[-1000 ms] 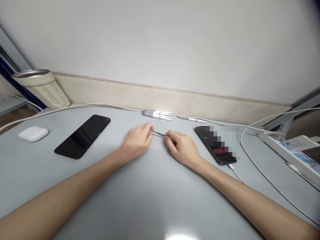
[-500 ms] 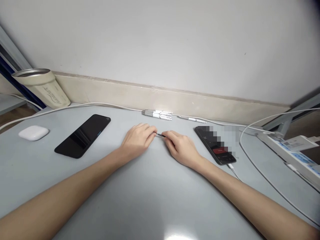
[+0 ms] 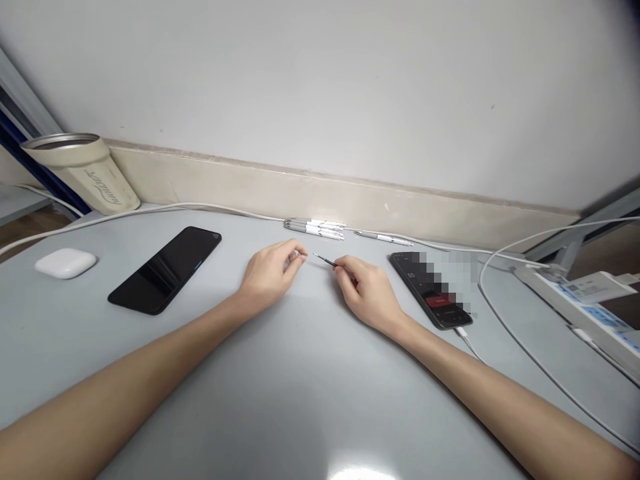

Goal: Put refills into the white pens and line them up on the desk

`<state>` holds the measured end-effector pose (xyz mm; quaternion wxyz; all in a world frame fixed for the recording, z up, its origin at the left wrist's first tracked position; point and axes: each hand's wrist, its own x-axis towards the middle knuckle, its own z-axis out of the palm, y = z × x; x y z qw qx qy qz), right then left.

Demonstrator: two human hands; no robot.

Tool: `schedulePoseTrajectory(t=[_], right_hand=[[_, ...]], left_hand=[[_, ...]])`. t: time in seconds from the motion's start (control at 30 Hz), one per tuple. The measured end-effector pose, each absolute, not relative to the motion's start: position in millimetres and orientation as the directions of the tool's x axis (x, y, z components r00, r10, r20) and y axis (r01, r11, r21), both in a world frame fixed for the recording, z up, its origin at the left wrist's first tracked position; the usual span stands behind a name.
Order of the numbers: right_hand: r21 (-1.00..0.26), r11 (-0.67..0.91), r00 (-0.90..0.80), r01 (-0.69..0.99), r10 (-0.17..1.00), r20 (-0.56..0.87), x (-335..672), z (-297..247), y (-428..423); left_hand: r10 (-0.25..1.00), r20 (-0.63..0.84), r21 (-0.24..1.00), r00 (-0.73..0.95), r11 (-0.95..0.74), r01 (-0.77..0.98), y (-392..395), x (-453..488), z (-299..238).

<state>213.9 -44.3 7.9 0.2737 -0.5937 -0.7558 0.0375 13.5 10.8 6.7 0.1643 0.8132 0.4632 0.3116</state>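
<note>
My left hand (image 3: 267, 275) rests on the grey desk (image 3: 310, 387), its fingertips pinched on a small pale pen part (image 3: 296, 254) that they mostly hide. My right hand (image 3: 367, 291) grips a slim dark pen refill (image 3: 325, 261) near its rear end, with the thin metal tip pointing left. A narrow gap separates that tip from the left fingertips. Both hands are raised slightly, with the wrists near the desk.
Several white-and-grey pens (image 3: 314, 229) lie at the wall, with a single pen (image 3: 384, 239) to their right. A black phone (image 3: 165, 270) and white earbud case (image 3: 65, 263) lie left; a cabled phone (image 3: 430, 290) lies right, near a power strip (image 3: 575, 300). A tumbler (image 3: 83, 173) stands far left.
My hands have drawn apart. The dark refill has come out of the pale part and now stays with my right hand, while the pale part stays in my left fingertips.
</note>
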Motion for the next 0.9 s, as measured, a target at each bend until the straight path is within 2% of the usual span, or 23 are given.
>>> schedulePoseTrajectory(t=[0.37,0.9], right_hand=[[-0.36,0.313,-0.182,0.879,0.917,0.355,212.5,8.5,-45.1],[-0.298,0.331,-0.231,0.895,0.917,0.326,210.8,9.2,-46.5]], left_hand=[[0.835,0.365,0.539,0.411,-0.55,0.638,7.6,14.9,9.2],[0.747,0.408,0.418,0.525,-0.664,0.62,4.9,17.3,8.6]])
